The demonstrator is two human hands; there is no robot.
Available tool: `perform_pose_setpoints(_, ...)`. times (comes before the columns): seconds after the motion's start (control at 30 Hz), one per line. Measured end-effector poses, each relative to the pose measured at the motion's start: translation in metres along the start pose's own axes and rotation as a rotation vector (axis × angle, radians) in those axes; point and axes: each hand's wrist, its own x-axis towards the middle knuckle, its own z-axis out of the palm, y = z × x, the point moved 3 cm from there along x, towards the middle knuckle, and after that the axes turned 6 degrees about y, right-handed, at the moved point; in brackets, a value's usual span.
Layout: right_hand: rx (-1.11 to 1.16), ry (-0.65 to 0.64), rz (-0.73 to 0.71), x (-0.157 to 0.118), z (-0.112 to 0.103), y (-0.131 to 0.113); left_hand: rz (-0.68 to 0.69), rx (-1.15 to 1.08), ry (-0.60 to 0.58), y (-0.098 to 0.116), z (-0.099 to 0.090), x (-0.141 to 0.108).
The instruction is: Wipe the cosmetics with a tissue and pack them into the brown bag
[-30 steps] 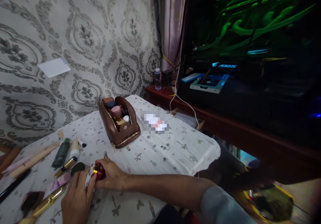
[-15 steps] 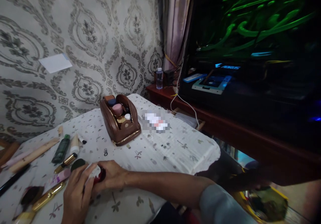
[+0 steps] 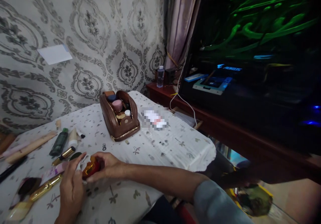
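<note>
Over the table's near edge, my right hand grips a small red and gold cosmetic container from its right side. My left hand is closed on a crumpled white tissue, pressed against the container's left side. The container's exact kind cannot be made out. Just behind my left fingers lies a dark round item, partly covered. A pink and white tube and a gold-handled brush lie left of that hand.
A brown open makeup bag holding several cosmetics stands mid-table. Farther left lie a green bottle, a cream tube and a gold lipstick tube. A blurred-out item lies right of the bag. A dark computer case stands at right.
The container has turned, so more of its gold surface shows between my hands. The white tissue has shifted left with my left fingers. The view has moved slightly.
</note>
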Motion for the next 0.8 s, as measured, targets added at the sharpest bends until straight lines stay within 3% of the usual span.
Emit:
perform_pose_setpoints(0.17,0.342,0.063,0.187,-0.003,0.002,-0.006,-0.019,-0.025,-0.016,-0.005,0.005,-0.005)
perform_pose_setpoints(0.33,0.45,0.094,0.179,-0.002,-0.001,-0.01,0.037,0.042,0.008,0.005,0.008,-0.005)
perform_pose_setpoints(0.6,0.409,0.099,0.109,0.004,-0.009,-0.011,0.121,0.141,0.041,0.017,0.005,-0.006)
perform_pose_setpoints(0.8,0.243,0.06,0.035,0.005,-0.013,-0.015,0.187,0.06,0.032,0.015,-0.005,-0.002)
